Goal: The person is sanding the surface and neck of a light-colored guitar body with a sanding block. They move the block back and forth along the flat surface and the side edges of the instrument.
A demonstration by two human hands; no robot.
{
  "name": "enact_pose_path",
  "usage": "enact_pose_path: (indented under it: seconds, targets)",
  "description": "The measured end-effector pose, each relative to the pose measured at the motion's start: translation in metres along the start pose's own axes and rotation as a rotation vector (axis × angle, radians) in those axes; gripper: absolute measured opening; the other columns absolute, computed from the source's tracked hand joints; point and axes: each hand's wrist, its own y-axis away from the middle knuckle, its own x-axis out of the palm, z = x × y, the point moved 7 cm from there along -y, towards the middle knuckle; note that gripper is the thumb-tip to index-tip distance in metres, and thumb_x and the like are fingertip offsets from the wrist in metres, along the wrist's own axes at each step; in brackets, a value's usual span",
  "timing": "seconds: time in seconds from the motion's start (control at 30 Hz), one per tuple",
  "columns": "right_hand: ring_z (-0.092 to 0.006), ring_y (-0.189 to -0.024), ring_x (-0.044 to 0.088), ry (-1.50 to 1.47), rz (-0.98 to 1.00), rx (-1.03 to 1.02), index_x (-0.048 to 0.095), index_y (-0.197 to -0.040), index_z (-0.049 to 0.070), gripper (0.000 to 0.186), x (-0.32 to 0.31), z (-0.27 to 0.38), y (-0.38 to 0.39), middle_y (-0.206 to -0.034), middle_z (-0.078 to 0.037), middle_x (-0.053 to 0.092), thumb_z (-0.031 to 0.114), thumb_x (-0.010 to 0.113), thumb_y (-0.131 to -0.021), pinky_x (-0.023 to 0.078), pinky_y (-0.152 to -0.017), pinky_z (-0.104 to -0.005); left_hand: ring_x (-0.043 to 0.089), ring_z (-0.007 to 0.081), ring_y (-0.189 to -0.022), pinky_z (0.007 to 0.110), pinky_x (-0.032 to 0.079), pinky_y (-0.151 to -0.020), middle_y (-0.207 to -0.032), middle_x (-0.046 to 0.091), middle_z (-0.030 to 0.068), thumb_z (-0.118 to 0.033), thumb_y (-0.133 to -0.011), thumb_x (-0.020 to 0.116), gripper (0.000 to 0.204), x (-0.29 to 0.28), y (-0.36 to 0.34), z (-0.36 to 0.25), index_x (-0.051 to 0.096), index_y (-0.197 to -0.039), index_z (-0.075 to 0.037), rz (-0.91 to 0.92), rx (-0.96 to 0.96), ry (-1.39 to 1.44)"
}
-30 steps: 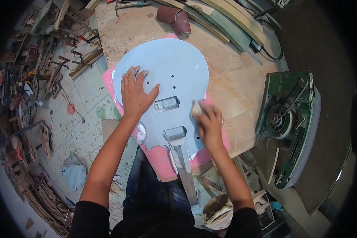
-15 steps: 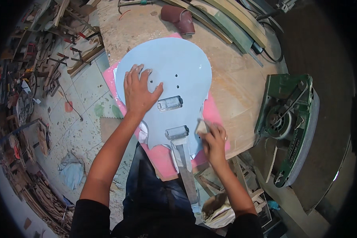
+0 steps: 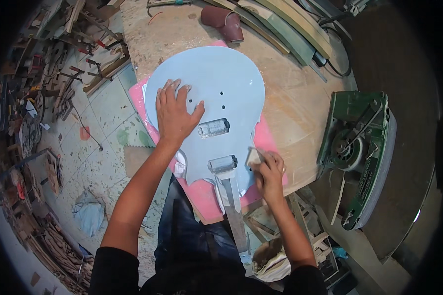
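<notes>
A pale blue electric guitar body [image 3: 206, 69] lies flat, its neck [image 3: 234, 221] pointing toward me. Two rectangular pickup cavities and several small holes show in its top. My left hand [image 3: 174, 110] rests on the left part of the body, palm down, fingers spread and dusty at the tips. By the cutaway edge on the right, my right hand [image 3: 270, 174] grips a small beige sanding block [image 3: 254, 156]. Its fingers are bent over the block and partly hide it. The block's underside is hidden.
Pink sheet [image 3: 263, 135] padding lies beneath the body on a wooden workbench [image 3: 295, 118]. Rolled brown sandpaper [image 3: 224, 23] and curved wooden strips [image 3: 293, 34] sit at the far side. A green belt machine [image 3: 357, 157] stands right; clamps [image 3: 98, 69] and wood scraps crowd the left.
My right hand and the sanding block have shifted slightly along the body's right edge. The left hand keeps its place on the body. The whole view has drifted a little.
</notes>
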Motion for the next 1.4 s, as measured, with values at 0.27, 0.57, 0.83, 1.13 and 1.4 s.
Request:
enact_pose_path:
  seconds: [0.27, 0.57, 0.83, 1.13, 1.4]
  targets:
    - [-0.0448, -0.129, 0.054, 0.036, -0.138, 0.020, 0.077, -0.106, 0.016, 0.039, 0.007, -0.001, -0.062, -0.150, -0.008, 0.063, -0.006, 0.075, -0.074, 0.041, -0.109, -0.0549, 0.043, 0.0434, -0.147, 0.060, 0.030, -0.124, -0.147, 0.054, 0.0211, -0.036, -0.090, 0.077, 0.054, 0.003, 0.001, 0.001, 0.065, -0.133, -0.005, -0.013, 0.018, 0.012]
    - [-0.0453, -0.131, 0.053, 0.087, -0.103, 0.012, 0.077, -0.105, 0.016, 0.038, 0.004, 0.010, -0.081, -0.150, -0.007, 0.062, -0.006, 0.074, -0.075, 0.042, -0.108, -0.0580, 0.044, 0.0436, -0.146, 0.060, 0.030, -0.124, -0.147, 0.054, 0.0215, -0.035, -0.090, 0.077, 0.054, 0.002, -0.004, -0.005, 0.065, -0.132, -0.005, -0.023, 0.026, 0.028]
    - [-0.0448, -0.130, 0.054, -0.031, -0.036, -0.035, 0.077, -0.105, 0.016, 0.036, 0.012, 0.016, 0.032, -0.150, -0.009, 0.062, -0.006, 0.074, -0.076, 0.040, -0.110, -0.0532, 0.044, 0.0439, -0.146, 0.060, 0.030, -0.124, -0.147, 0.054, 0.0217, -0.035, -0.090, 0.077, 0.054, 0.000, -0.001, 0.004, 0.063, -0.133, -0.004, -0.021, 0.030, 0.012]
    - [-0.0415, -0.131, 0.055, -0.020, -0.066, 0.002, 0.077, -0.110, 0.017, 0.039, 0.017, 0.027, -0.030, -0.154, -0.007, 0.061, -0.001, 0.077, -0.075, 0.039, -0.109, -0.0527, 0.044, 0.0432, -0.146, 0.060, 0.030, -0.124, -0.147, 0.053, 0.0211, -0.035, -0.090, 0.077, 0.053, 0.002, -0.001, 0.002, 0.064, -0.132, -0.005, -0.026, 0.020, 0.021]
    - [-0.0417, -0.133, 0.054, -0.013, -0.068, 0.007, 0.079, -0.108, 0.017, 0.038, 0.019, 0.030, -0.020, -0.152, -0.009, 0.063, -0.003, 0.075, -0.076, 0.037, -0.111, -0.0509, 0.044, 0.0427, -0.146, 0.060, 0.030, -0.123, -0.146, 0.053, 0.0203, -0.034, -0.090, 0.077, 0.053, 0.000, -0.004, -0.002, 0.064, -0.132, -0.005, -0.039, 0.022, 0.023]
